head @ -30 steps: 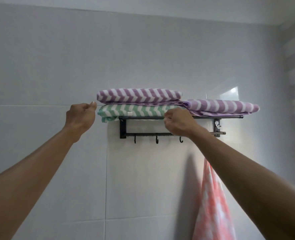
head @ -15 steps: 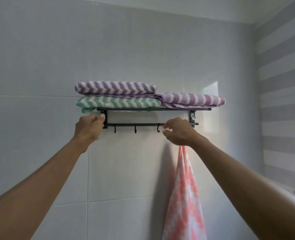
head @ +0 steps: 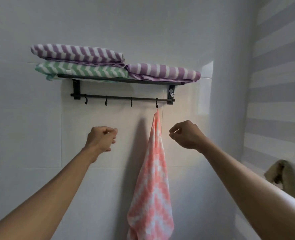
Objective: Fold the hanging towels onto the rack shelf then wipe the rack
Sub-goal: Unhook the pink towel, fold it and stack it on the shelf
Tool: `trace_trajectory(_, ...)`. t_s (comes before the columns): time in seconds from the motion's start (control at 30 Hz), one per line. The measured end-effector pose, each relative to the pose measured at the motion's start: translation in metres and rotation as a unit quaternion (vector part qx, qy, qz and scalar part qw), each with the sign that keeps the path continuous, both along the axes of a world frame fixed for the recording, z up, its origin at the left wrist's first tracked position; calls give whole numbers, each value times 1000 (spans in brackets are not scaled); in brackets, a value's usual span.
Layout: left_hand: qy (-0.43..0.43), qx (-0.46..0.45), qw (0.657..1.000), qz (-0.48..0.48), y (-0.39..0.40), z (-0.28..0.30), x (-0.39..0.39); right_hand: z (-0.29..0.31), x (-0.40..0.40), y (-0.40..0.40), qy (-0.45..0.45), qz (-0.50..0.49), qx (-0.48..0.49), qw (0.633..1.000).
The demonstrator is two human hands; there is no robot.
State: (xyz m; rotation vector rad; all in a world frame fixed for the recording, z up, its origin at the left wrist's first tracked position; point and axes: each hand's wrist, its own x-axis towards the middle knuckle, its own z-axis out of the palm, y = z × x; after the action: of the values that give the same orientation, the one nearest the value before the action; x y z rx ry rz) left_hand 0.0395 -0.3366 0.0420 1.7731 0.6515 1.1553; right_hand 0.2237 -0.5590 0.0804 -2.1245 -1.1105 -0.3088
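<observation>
A pink-and-white chevron towel point(head: 152, 184) is being left hanging from the rightmost hook point(head: 156, 105) of the black wall rack point(head: 120, 80), between the two raised hands and slightly above them at its top. It is being touched by neither hand. Above both hands, three folded towels are being carried by the shelf: a purple striped towel point(head: 77, 52) stacked on a green striped towel point(head: 82, 70), and a second purple towel point(head: 164, 71) just beside them. The left hand point(head: 101, 138) is being held loosely curled, gripping nothing; the right hand point(head: 186, 134) is likewise being held curled and empty. The folding is judged mostly done: one towel is being left to fold, and the wiping is judged not yet begun. A brownish cloth point(head: 275, 172) is lying well off beyond the right forearm.
</observation>
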Motion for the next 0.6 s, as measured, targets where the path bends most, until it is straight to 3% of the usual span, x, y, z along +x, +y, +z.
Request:
trace_trajectory(0.27, 98, -53, 994, -10, -23, -88, 61, -74, 66, 0, 123, 35, -2, 992)
trace_trajectory(0.6, 107, -41, 993, -27, 30, -110, 153, -104, 131, 78, 171, 40, 49, 983)
